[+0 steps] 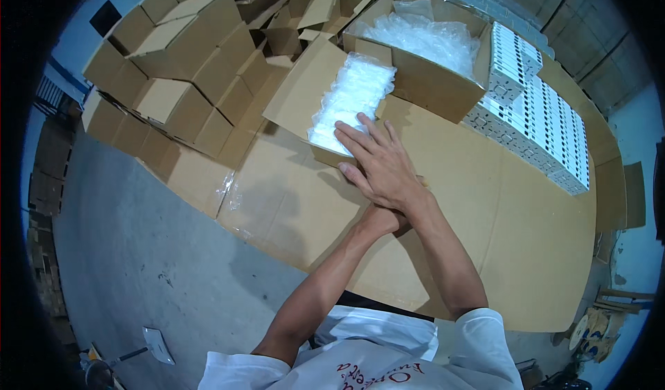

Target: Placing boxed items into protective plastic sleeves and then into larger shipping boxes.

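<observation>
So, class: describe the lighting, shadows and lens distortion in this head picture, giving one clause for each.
Head view: soft, even light with a bluish cast; the arms throw a faint shadow on the cardboard sheet left of the right hand; the fisheye bends the rows of white boxes and blackens the corners; plastic bags glare pale.

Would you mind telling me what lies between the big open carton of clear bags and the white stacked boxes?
Nothing; in the head view the carton stands directly against the white boxes.

Grey concrete floor (138, 251), blue walls (637, 265) (possibly painted)
</observation>
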